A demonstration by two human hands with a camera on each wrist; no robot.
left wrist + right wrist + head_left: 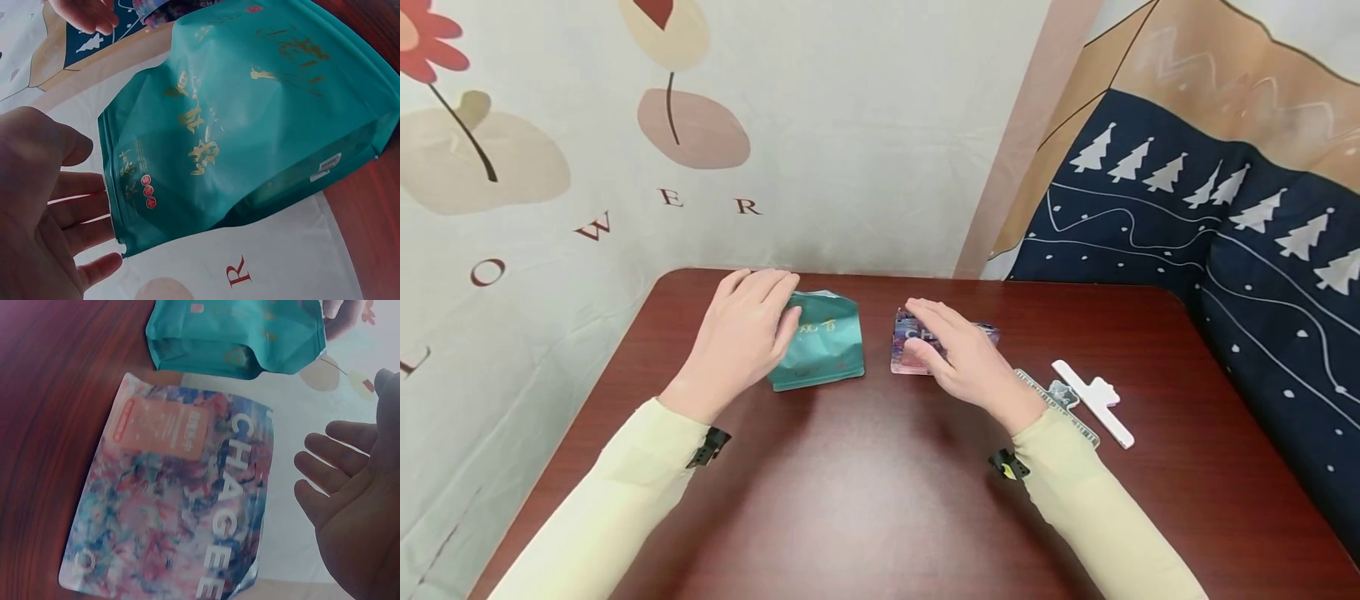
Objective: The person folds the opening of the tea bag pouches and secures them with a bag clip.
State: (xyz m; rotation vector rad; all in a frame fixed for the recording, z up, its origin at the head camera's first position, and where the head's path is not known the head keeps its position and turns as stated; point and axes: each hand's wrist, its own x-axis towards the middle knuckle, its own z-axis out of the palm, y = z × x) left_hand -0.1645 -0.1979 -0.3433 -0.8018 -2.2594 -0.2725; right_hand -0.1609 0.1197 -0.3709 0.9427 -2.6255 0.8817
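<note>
A teal pouch (pixel 823 346) with gold writing stands on the table, to the left of a smaller multicoloured pouch (pixel 162 506) marked CHAGEE. My left hand (pixel 741 325) is at the teal pouch's upper left. In the left wrist view its fingers are extended by the top edge of the pouch, the thumb apart from it; whether the fingertips touch is hard to tell. My right hand (pixel 970 358) is over the CHAGEE pouch in the head view and partly hides it. The right wrist view shows the right fingers (pixel 337 456) loosely spread beyond its top edge, holding nothing.
Right of my right hand lie a white bag clip (pixel 1093 404) and a patterned green clip (pixel 1063 396), the latter partly hidden by the sleeve. A printed cloth (pixel 865 167) hangs behind the brown table (pixel 850 500); a dark blue tree-patterned cloth (pixel 1120 217) borders the right.
</note>
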